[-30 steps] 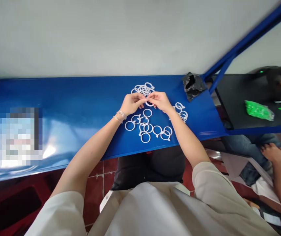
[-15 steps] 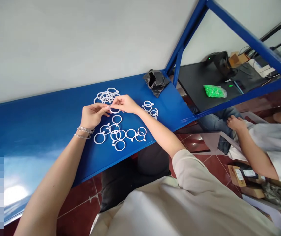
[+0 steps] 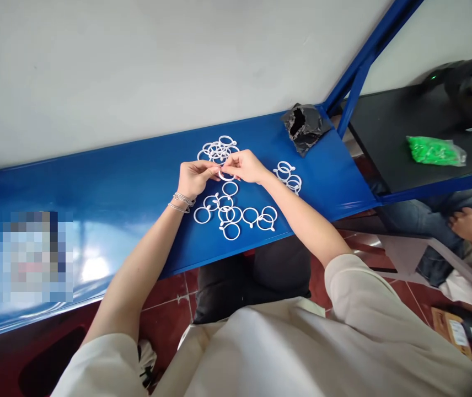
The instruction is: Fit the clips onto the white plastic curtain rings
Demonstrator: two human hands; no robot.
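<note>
A person is leaning over a blue table [image 3: 327, 184], where a black bag [image 3: 303, 128] is sitting near the far edge and white plastic rings [image 3: 231, 231] are lying in three loose groups. The left hand [image 3: 194, 179] and right hand [image 3: 245, 166] are both pinching one raised ring [image 3: 226, 177] between them, their grips pressed together above the groups.

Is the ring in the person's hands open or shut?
Cannot tell: the left hand and right hand hide the clasp of the white plastic ring.
</note>
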